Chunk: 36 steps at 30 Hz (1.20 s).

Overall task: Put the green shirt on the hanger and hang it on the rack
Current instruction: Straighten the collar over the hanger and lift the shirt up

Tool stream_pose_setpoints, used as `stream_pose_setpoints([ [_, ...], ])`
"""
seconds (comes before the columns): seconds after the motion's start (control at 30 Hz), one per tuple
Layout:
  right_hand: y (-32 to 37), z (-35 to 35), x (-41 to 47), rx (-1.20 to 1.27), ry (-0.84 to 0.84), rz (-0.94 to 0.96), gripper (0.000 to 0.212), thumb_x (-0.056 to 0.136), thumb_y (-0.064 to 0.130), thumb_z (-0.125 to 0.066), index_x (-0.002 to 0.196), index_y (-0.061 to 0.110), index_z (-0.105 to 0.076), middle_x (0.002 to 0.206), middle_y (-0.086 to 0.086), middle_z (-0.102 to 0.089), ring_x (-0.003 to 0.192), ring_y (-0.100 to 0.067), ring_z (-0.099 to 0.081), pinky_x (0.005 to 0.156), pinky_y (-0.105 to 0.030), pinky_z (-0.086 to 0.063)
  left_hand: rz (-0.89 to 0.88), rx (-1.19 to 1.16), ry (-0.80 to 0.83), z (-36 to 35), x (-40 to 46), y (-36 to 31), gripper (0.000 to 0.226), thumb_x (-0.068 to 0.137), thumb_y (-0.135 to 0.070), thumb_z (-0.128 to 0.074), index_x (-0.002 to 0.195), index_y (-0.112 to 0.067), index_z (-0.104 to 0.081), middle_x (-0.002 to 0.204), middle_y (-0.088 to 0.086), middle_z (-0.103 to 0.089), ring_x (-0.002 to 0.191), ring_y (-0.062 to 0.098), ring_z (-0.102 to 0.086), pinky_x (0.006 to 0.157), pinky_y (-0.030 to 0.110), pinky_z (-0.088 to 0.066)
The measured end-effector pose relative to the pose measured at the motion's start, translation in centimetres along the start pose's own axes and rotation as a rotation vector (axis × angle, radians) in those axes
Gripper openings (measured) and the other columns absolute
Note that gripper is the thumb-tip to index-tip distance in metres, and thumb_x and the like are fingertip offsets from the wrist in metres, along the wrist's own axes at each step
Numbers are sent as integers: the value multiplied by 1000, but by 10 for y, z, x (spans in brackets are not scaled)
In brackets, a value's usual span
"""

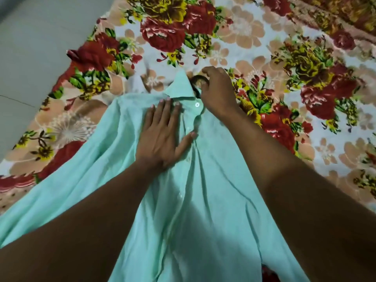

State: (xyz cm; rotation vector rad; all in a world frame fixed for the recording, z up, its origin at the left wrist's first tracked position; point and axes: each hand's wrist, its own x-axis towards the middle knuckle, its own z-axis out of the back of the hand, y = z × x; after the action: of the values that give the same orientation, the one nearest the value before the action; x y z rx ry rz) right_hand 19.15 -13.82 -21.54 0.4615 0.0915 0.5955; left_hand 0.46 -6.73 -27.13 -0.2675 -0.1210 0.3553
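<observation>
Green shirt (183, 190) lies spread on the floral bed (284, 58), mid-frame; the left hand (162, 135) presses flat below the collar, the right hand (215, 88) grips the hanger hook (198, 79) poking from the neck. I'd say seating's nearly done; next, lift it by that hook toward the rack

free: flowered bedsheet (254, 37) lies bare beyond the collar and out to the right | free: grey floor (30, 47) open at left | blocked: green shirt (183, 200) covers the near middle | blocked: left hand (162, 135) flat on its chest, right hand (217, 88) curled around the dark hanger hook (196, 79) at the collar
</observation>
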Motion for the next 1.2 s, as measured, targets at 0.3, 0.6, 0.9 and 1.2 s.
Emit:
stream_pose_setpoints([
  [0.3,-25,12,51,25,78,-108,21,91,8,-65,108,2,-74,111,-19,-74,104,-34,-68,92,-40,-56,13,25,22,1,5,2,82,101,-64,-26,165,-15,-12,173,11,-7,161,24,1,128,51,-8],
  [0.6,-51,16,54,2,-1,-76,14,97,15,-61,107,7,-68,109,-15,-66,102,-32,-61,89,-44,-52,38,84,41,-2,6,2,82,101,-63,-28,165,-15,-11,173,10,-5,161,24,2,128,51,-9],
  [0.9,-65,29,37,92,-21,-114,21,101,31,-60,106,11,-65,96,-7,-66,90,-26,-62,78,-41,-53,40,81,-9,-5,4,2,80,101,-60,-31,164,-12,-19,172,11,-11,161,24,-2,128,51,-10],
  [1.2,-65,32,-10,-230,226,-413,86,91,69,-56,142,1,-44,141,-24,-48,127,-42,-52,91,-47,-51,37,107,-8,-8,3,3,81,102,-62,-24,164,-11,-13,172,12,-9,161,24,-1,129,50,-8],
])
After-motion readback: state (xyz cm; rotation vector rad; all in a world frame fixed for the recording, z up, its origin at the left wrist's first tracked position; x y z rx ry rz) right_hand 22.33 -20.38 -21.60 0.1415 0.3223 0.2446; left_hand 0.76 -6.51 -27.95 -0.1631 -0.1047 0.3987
